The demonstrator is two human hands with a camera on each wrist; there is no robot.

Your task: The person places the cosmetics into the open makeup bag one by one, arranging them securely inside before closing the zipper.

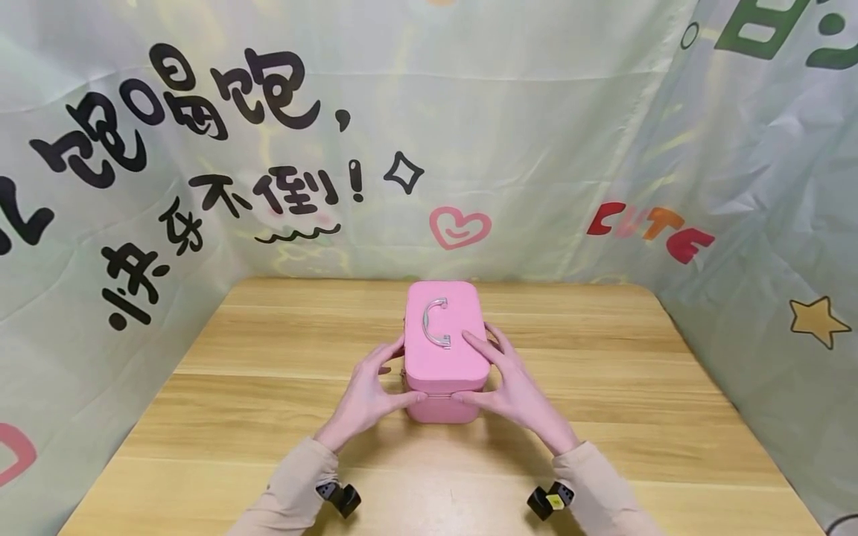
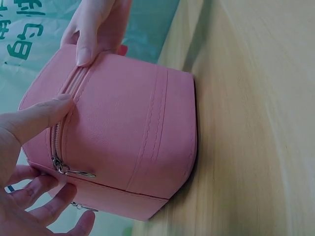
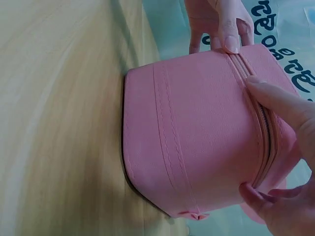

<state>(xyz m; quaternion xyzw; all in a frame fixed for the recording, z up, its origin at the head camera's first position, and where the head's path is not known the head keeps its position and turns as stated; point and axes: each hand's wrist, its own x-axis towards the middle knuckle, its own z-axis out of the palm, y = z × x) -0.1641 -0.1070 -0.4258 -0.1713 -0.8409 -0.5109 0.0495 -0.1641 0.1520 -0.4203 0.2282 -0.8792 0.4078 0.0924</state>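
Observation:
A pink zippered case (image 1: 445, 365) with a silver handle (image 1: 427, 322) on its lid stands on the wooden table. My left hand (image 1: 369, 383) grips its left side, thumb along the front by the zipper and fingers spread near the metal zipper pulls (image 2: 61, 166). On the opposite side my right hand (image 1: 512, 383) holds the case, with its thumb on the front zipper (image 3: 263, 118) and a finger over the lid's edge. The zipper line runs closed across the front. A small pink bow-like tab (image 3: 194, 215) shows low on the right side.
The wooden table (image 1: 281, 417) spreads around the case. Pale fabric walls (image 1: 536, 149) with printed lettering, a heart and a star rise behind it and on both sides. A black wrist camera sits at each sleeve (image 1: 295, 476).

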